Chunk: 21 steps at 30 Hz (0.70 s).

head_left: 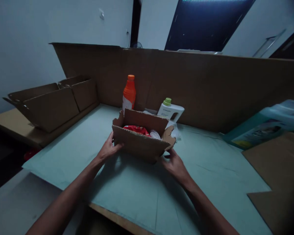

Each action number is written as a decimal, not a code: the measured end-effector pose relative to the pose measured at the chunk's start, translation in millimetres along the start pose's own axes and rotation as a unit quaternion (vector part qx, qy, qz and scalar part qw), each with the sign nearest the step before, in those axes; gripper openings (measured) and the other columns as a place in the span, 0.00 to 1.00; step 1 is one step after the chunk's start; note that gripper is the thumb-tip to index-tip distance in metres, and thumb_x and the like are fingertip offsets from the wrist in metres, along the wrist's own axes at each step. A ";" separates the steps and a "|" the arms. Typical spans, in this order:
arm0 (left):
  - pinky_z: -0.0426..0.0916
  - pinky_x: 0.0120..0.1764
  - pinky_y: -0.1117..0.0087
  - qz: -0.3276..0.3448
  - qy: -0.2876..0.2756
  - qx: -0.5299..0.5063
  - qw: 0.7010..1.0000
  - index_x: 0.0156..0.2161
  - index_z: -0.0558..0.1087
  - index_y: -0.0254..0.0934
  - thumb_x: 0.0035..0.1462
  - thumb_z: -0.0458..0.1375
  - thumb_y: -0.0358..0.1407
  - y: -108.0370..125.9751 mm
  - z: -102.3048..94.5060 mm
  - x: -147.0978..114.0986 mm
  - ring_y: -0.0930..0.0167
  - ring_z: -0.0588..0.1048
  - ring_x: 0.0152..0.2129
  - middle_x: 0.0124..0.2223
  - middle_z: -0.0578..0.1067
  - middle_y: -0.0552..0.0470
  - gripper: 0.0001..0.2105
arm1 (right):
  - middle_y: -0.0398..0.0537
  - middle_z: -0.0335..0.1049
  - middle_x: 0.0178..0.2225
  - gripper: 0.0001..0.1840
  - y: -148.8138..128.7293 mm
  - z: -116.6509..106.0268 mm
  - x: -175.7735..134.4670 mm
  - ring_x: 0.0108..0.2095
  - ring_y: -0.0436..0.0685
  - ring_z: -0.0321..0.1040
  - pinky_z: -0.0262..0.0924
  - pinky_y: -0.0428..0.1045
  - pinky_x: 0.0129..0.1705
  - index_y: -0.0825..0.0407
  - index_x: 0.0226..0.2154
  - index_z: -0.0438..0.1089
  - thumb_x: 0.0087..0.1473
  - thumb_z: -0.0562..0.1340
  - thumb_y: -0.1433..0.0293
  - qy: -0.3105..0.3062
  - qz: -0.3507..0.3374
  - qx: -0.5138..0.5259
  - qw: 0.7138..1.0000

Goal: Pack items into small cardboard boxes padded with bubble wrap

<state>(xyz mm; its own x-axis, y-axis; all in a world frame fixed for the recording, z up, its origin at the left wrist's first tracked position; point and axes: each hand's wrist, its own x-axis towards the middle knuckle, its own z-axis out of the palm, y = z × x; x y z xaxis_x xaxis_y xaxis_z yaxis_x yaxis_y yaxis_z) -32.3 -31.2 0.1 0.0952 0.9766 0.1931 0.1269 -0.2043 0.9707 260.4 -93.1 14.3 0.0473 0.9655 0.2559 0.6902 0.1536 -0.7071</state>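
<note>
Between two bare hands, a small open-topped cardboard box [137,142] is being held by both ends, neither hand clearly nearer: its left end is being pinched between thumb and fingers of the left hand [109,149], its lower right corner by the bent fingers of the right hand [174,164]. Its long axis is running left to right, the right end sitting lower in view, and a red packet [139,130] is being contained inside. Beyond, an orange bottle [129,91] and a white jug [164,111] are being partly hidden, before a tall cardboard panel [198,85].

Both bare arms [73,192] outstretched forward, fingers [172,153] curled.
</note>
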 end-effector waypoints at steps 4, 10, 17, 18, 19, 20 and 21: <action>0.64 0.60 0.53 -0.006 0.006 -0.027 1.000 0.62 0.61 0.33 0.49 0.63 0.45 8.8 31.0 -4.3 0.55 0.69 0.57 0.58 0.72 0.39 0.37 | 0.55 0.77 0.37 0.28 2.0 3.3 15.2 0.32 0.60 0.73 0.69 0.53 0.34 0.58 0.49 0.69 0.49 0.62 0.59 -0.010 0.049 0.026 0.998; 0.57 0.65 0.49 0.035 -0.044 -0.030 0.998 0.68 0.55 0.36 0.49 0.65 0.41 25.1 103.3 -53.0 0.53 0.61 0.65 0.67 0.63 0.38 0.42 | 0.56 0.80 0.33 0.18 40.1 -80.6 -41.6 0.35 0.66 0.76 0.69 0.56 0.37 0.54 0.30 0.75 0.49 0.63 0.56 0.042 0.076 -0.025 0.996; 0.58 0.64 0.52 -0.015 0.028 0.025 0.999 0.66 0.56 0.38 0.55 0.62 0.41 24.1 58.9 -110.5 0.56 0.65 0.62 0.63 0.67 0.39 0.36 | 0.55 0.79 0.37 0.14 -1.0 -48.7 -65.5 0.38 0.64 0.76 0.71 0.57 0.43 0.53 0.35 0.76 0.53 0.61 0.60 0.003 0.014 0.034 0.999; 0.59 0.64 0.54 -0.016 0.044 0.022 0.999 0.66 0.56 0.39 0.54 0.63 0.41 21.6 43.8 -109.8 0.57 0.66 0.62 0.63 0.68 0.40 0.36 | 0.56 0.79 0.39 0.15 -10.2 -35.1 -61.7 0.39 0.63 0.75 0.71 0.57 0.43 0.54 0.38 0.75 0.53 0.61 0.61 0.004 0.002 0.043 0.999; 0.60 0.63 0.56 -0.015 0.057 0.013 0.998 0.65 0.57 0.39 0.53 0.63 0.40 18.5 29.0 -107.0 0.58 0.66 0.61 0.62 0.68 0.41 0.36 | 0.57 0.78 0.42 0.17 -18.6 -21.7 -59.4 0.40 0.63 0.75 0.71 0.58 0.44 0.54 0.42 0.75 0.54 0.61 0.61 0.005 -0.010 0.052 0.999; 0.61 0.62 0.58 -0.015 0.069 0.000 0.997 0.64 0.59 0.38 0.51 0.63 0.39 14.5 14.5 -102.3 0.58 0.67 0.61 0.61 0.69 0.42 0.35 | 0.58 0.77 0.46 0.20 -25.7 -9.1 -59.6 0.43 0.64 0.74 0.71 0.58 0.45 0.54 0.48 0.73 0.55 0.60 0.63 0.001 -0.023 0.064 0.998; 0.63 0.60 0.59 -0.017 0.080 -0.015 0.997 0.62 0.61 0.38 0.49 0.64 0.38 9.9 0.5 -96.1 0.58 0.68 0.59 0.60 0.70 0.43 0.35 | 0.59 0.75 0.50 0.24 -31.4 2.4 -62.7 0.45 0.64 0.74 0.71 0.58 0.46 0.54 0.53 0.70 0.55 0.60 0.64 -0.010 -0.036 0.076 0.996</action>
<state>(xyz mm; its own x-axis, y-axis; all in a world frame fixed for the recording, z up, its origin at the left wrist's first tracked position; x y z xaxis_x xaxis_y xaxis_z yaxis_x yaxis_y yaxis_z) -39.7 -127.0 -8.9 -0.0678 0.9816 0.1788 0.0977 -0.1718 0.9803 234.1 -158.0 18.9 -0.0138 0.9550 0.2964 0.5744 0.2502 -0.7794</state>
